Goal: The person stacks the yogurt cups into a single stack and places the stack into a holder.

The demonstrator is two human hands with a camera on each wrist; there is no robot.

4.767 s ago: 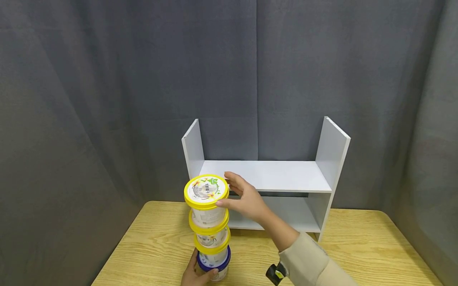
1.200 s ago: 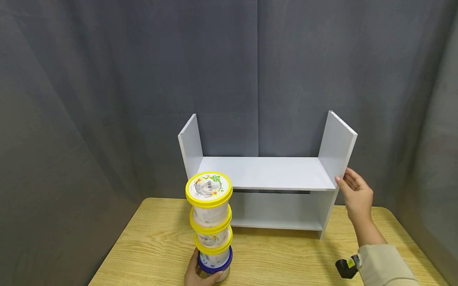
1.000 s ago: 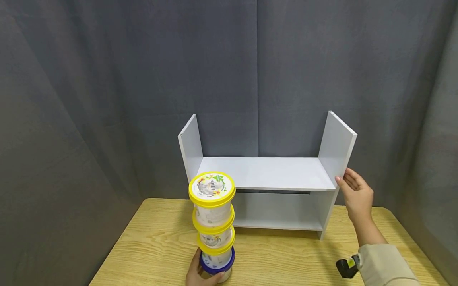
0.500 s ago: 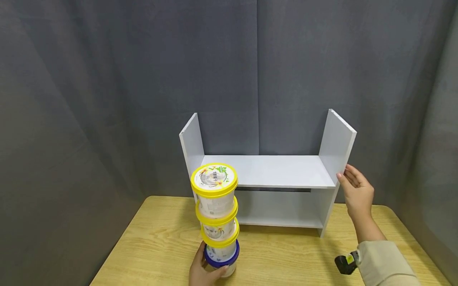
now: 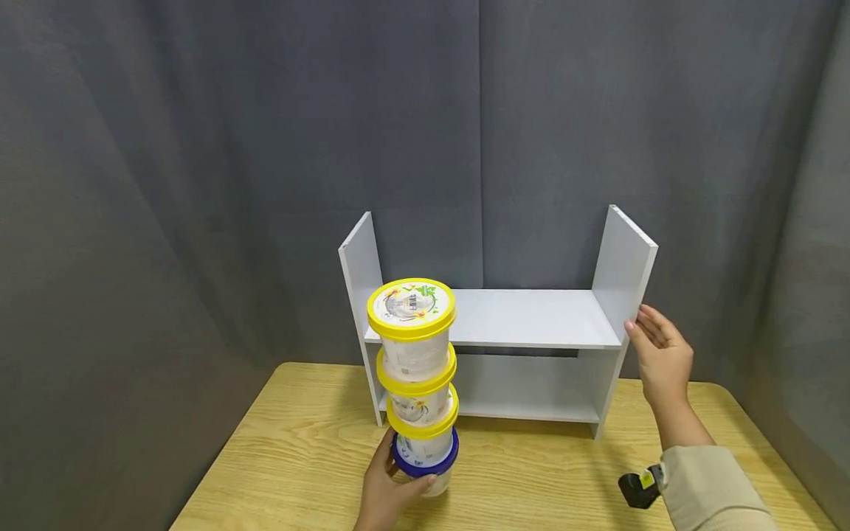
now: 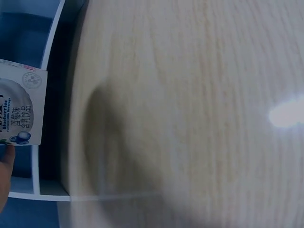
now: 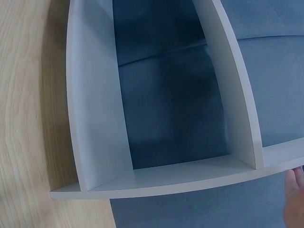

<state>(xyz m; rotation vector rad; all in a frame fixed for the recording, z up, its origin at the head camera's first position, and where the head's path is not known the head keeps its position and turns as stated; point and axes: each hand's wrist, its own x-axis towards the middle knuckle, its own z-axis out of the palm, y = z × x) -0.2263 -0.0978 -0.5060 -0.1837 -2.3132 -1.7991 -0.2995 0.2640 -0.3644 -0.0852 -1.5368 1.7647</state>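
The stack of tubs (image 5: pixel 417 380) has risen toward the shelf (image 5: pixel 531 318), gripped at its blue-lidded base by the left hand (image 5: pixel 388 493). The right hand (image 5: pixel 657 358), fingers straight, apparently touches the shelf's right panel.

Even, soft light in the head view, sharp throughout; left wrist view smeared by blur, a white glare streak on the bench (image 6: pixel 190 118) right of the hand; right wrist view bends the shelf (image 7: pixel 95 118) edges.
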